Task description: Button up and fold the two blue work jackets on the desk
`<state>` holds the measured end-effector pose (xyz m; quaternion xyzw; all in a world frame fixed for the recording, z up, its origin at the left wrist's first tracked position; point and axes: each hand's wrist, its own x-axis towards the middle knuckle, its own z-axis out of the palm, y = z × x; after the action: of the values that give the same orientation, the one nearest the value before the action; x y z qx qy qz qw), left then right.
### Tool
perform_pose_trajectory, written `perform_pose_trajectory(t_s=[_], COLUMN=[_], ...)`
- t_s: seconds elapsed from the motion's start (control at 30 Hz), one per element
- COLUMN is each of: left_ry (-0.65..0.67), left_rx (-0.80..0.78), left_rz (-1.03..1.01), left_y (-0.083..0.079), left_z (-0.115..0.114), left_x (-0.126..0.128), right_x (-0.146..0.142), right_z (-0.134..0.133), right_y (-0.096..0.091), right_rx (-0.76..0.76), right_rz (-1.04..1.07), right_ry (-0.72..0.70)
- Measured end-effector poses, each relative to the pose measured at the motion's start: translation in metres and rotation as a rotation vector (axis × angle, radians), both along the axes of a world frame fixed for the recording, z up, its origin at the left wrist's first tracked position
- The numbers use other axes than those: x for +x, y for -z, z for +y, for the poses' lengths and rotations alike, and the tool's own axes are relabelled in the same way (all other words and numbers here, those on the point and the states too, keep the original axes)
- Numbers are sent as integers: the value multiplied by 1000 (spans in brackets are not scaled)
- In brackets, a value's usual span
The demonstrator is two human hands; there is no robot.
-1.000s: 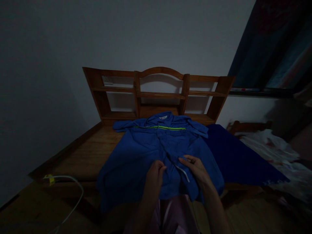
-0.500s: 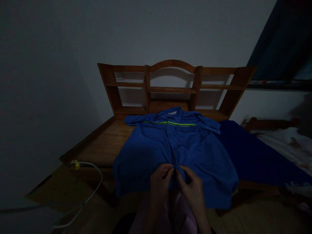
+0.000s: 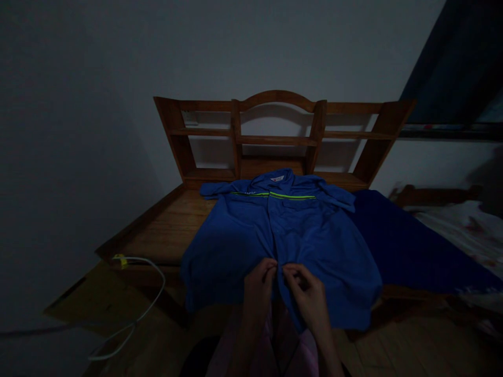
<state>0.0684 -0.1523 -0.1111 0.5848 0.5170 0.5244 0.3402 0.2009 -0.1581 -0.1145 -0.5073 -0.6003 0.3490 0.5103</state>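
A blue short-sleeved shirt [image 3: 243, 230] with a yellow-green chest stripe lies spread on a wooden desk [image 3: 173, 222], collar away from me. Its lower part hangs over the front edge. My left hand [image 3: 259, 280] pinches the front opening near the hem, fingertips pressed together on the cloth. Close beside it, my right hand [image 3: 306, 288] pinches the other side of the same opening, thumb against forefinger. Any button between the fingertips is too dark and small to make out.
A wooden shelf unit [image 3: 277, 140] stands along the back of the desk, against the wall. Dark blue cloth [image 3: 404, 246] lies at the right, with white patterned bedding [image 3: 463, 217] beyond. A white cable [image 3: 159, 293] loops down at the left near a yellow tag [image 3: 122, 261].
My fingertips have shifted slightly on the front opening. The loop of cloth lifted by my right hand has dropped, and the placket edge now hangs flatter below my fingers.
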Motion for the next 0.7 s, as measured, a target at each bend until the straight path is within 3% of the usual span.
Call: perform_pose_trajectory(t_s=[0.17,0.5,0.7], left_ry=[-7,-24,-84], left_rx=[-10,-125,-107], left_rz=[-2,-303,-295], left_y=[2,5,4], left_z=[1,2,1], left_x=[2,10,13], right_x=[-5,-10,-12], right_z=[2,0,0], right_y=[6,5,9], right_rx=[28,137,145], right_rz=[-3,-180,-193], right_ry=[44,78,68])
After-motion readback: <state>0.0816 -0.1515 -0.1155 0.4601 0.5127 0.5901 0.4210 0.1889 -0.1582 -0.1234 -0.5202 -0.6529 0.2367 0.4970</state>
